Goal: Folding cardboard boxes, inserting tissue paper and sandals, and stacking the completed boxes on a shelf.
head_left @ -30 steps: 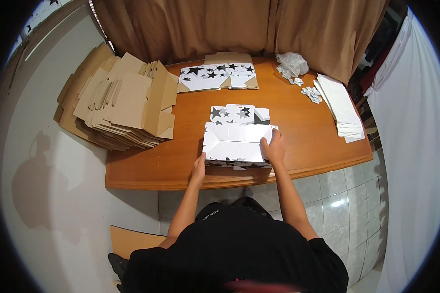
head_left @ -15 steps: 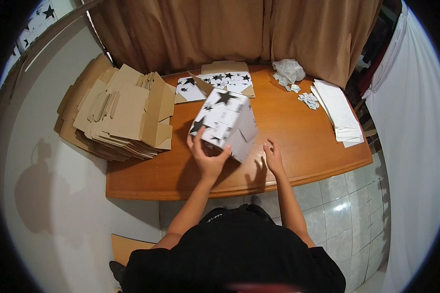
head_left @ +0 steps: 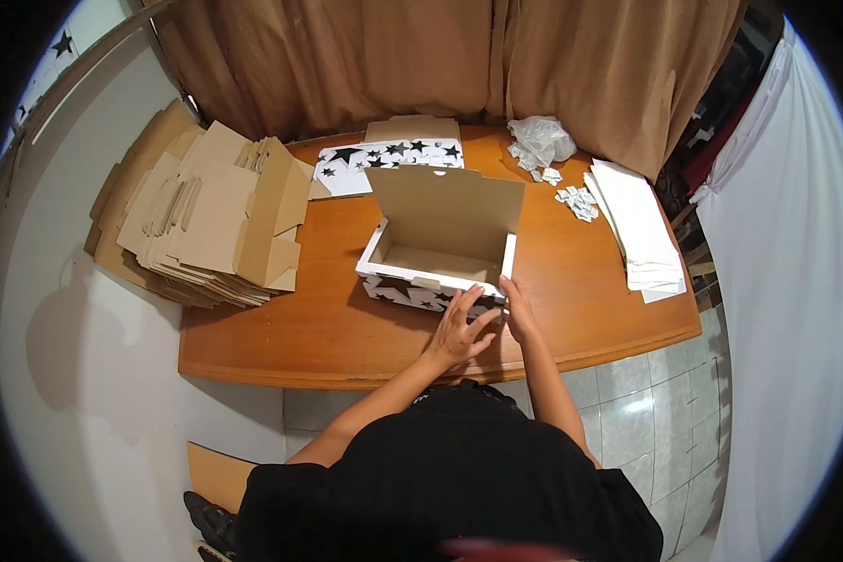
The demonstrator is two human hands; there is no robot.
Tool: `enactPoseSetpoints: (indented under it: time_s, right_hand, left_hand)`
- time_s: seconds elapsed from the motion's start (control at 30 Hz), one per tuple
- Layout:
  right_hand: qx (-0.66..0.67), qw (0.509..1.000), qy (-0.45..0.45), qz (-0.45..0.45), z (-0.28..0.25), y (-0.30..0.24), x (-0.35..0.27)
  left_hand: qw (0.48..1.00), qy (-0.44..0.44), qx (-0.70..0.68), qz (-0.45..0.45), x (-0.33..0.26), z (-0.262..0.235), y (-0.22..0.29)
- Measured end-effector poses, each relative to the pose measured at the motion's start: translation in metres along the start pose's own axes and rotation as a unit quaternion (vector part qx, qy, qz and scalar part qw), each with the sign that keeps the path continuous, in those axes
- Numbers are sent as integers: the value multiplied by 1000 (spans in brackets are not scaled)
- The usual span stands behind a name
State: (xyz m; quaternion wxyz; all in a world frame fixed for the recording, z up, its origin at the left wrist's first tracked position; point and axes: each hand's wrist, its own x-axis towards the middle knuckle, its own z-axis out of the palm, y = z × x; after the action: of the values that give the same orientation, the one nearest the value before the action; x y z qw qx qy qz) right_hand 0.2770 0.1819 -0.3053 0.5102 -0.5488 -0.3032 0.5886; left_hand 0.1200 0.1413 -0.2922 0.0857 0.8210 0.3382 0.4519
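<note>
On the wooden table, things sat in zones around the person, all in arm's reach. Biggest: the stack of flat brown cardboard blanks overhung the table's left end, fanned so single sheets could be peeled off. Centre, near the front edge: the star-printed box, standing open, lid flap tilted up and back so the brown inside was exposed. Behind it lay a printed flat blank, star side up, partly under a plain brown piece. Right edge: a pile of white sheets, squared and out of the way. Far right corner: a crumpled clear plastic bag with small white paper bits spilled beside it. Left hand was spread flat, fingers pressed on the box's front wall. Right hand rested fingers-straight on the front right corner, likely bracing it; pinch or not, couldn't tell.
</note>
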Motion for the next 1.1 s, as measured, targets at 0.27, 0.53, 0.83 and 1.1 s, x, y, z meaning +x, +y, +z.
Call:
enactPoseSetpoints:
  time_s: [0.27, 0.53, 0.83, 1.1]
  right_hand:
    - [101, 995, -1, -24, -35, 18, 58]
    - [-65, 997, -42, -15, -40, 1, 61]
    - [-108, 989, -94, 45, -62, -13, 77]
    - [-141, 976, -137, 88, -68, -23, 80]
  left_hand:
    - [979, -22, 142, -145, 38, 5, -26]
    - [964, -146, 121, -186, 59, 57, -21]
    - [964, -38, 32, -261, 60, 73, -10]
    - [971, 53, 66, -222, 55, 79, -2]
